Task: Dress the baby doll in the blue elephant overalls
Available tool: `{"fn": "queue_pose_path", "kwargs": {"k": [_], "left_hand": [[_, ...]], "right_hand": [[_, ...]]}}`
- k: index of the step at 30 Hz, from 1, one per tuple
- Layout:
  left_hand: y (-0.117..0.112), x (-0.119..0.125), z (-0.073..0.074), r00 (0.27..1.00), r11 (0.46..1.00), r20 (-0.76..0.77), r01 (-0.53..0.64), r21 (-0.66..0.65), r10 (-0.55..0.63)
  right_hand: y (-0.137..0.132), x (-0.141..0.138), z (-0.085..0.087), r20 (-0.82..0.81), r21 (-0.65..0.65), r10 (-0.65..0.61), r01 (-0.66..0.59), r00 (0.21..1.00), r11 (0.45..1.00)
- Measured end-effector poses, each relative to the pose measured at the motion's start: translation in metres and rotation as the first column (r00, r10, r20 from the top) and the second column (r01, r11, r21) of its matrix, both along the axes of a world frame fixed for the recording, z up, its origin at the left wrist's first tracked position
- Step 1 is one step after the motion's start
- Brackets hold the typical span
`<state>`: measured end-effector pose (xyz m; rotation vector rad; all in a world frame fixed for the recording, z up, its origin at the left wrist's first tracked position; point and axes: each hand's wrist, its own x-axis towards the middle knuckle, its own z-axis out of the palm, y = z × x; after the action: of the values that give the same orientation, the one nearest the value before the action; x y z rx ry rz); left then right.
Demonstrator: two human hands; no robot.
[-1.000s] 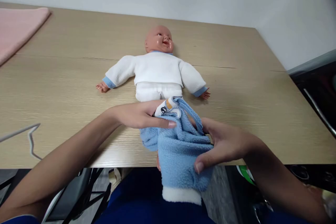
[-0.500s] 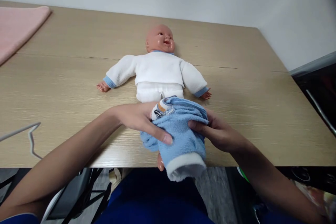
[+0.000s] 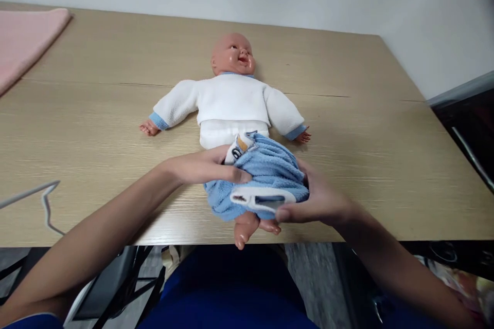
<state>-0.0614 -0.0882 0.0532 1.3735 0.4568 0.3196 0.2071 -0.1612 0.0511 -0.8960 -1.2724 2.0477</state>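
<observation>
A baby doll (image 3: 231,97) in a white top lies on its back on the wooden table (image 3: 96,113), head toward the wall. Light blue fleece trousers (image 3: 266,177) with a white cuff are bunched up over its legs, and both bare feet (image 3: 250,226) stick out past the table's front edge. My left hand (image 3: 200,167) grips the left side of the bunched trousers, fingers closed on the fabric. My right hand (image 3: 316,198) holds the right side, thumb under the white cuff.
A pink cloth (image 3: 23,41) lies at the table's far left corner. A grey wire hanger (image 3: 38,195) rests near the left front edge. A dark object (image 3: 466,123) stands to the right of the table. My blue clothing (image 3: 224,293) shows below the front edge.
Both hands have pushed the blue trousers up the doll's legs toward its waist. The trouser leg that hung over the edge is now gathered, and the doll's feet have come out.
</observation>
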Motion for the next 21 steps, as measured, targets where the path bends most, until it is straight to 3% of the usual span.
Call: {"fn": "queue_pose_path", "kwargs": {"k": [2, 4, 8, 12, 15, 17, 18, 21], "left_hand": [[-0.005, 0.007, 0.005, 0.999, 0.997, 0.023, 0.046, -0.063, -0.045], [-0.011, 0.015, 0.009, 0.999, 0.998, 0.015, 0.038, -0.045, -0.037], [-0.020, 0.028, 0.008, 0.986, 0.985, -0.065, -0.145, 0.095, 0.151], [-0.024, 0.029, 0.003, 0.959, 0.952, -0.158, -0.195, 0.236, 0.235], [-0.027, 0.027, 0.004, 0.947, 0.929, -0.243, -0.117, 0.351, 0.211], [-0.031, 0.027, 0.007, 0.938, 0.891, -0.293, -0.036, 0.452, 0.187], [-0.033, 0.027, 0.009, 0.929, 0.862, -0.325, 0.012, 0.506, 0.178], [-0.041, 0.030, 0.012, 0.871, 0.757, -0.461, 0.185, 0.627, 0.169]], "right_hand": [[-0.006, -0.003, 0.003, 0.129, 0.088, -0.171, 0.161, 0.977, 0.983], [-0.013, -0.006, 0.003, 0.214, 0.165, -0.333, 0.302, 0.919, 0.939], [-0.024, -0.010, 0.004, 0.351, 0.244, -0.500, 0.438, 0.792, 0.865], [-0.031, -0.010, 0.012, 0.404, 0.276, -0.514, 0.435, 0.757, 0.857], [-0.044, -0.013, 0.016, 0.385, 0.020, -0.387, 0.411, 0.838, 0.911], [-0.057, -0.015, 0.014, 0.336, -0.173, -0.303, 0.375, 0.892, 0.911], [-0.064, -0.016, 0.012, 0.334, -0.207, -0.293, 0.373, 0.896, 0.905], [-0.081, -0.013, 0.003, 0.420, -0.106, -0.330, 0.407, 0.845, 0.907]]}}
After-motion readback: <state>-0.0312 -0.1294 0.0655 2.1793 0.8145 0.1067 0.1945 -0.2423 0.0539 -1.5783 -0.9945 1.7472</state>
